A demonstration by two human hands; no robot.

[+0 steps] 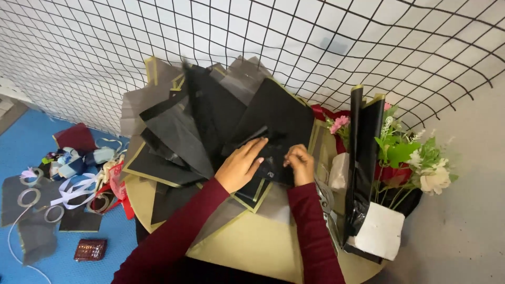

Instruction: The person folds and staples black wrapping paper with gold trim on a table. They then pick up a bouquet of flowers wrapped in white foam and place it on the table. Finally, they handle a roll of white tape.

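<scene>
- Two hands, both in dark red sleeves, work at the middle of a round table (252, 247) seen from above.
- Left hand (241, 164): fingers together and laid flat, pressing down on a black wrapping sheet (273, 113) with a thin gold edge; palm down, nothing gripped.
- Right hand (300, 164): fingers curled inward, tips pinching a small fold of the same black sheet just beside the left hand (the exact pinch point is hidden by the knuckles, so probably thumb against forefinger).
- The black wrapping sheet lies on top of a fanned pile of sheets (173, 131), black and grey, several edged in gold, that covers the far half of the table and overhangs its left rim.
- Beneath the pile, a tan sheet (263, 242) covers the near part of the table.
- Right of the hands: an upright glossy black wrap (365, 158), with a white paper piece (380, 231) at its foot.
- Further right: a bouquet (415, 158) with green leaves, a cream bloom, small pink flowers and red wrapping, at the table's right edge.
- Behind the table: a black wire grid (315, 42) against a white wall.
- Floor at left: blue mat (31, 137) strewn with ribbon rolls (29, 197), loose white ribbon, grey sheets and a small dark red box (90, 249).
</scene>
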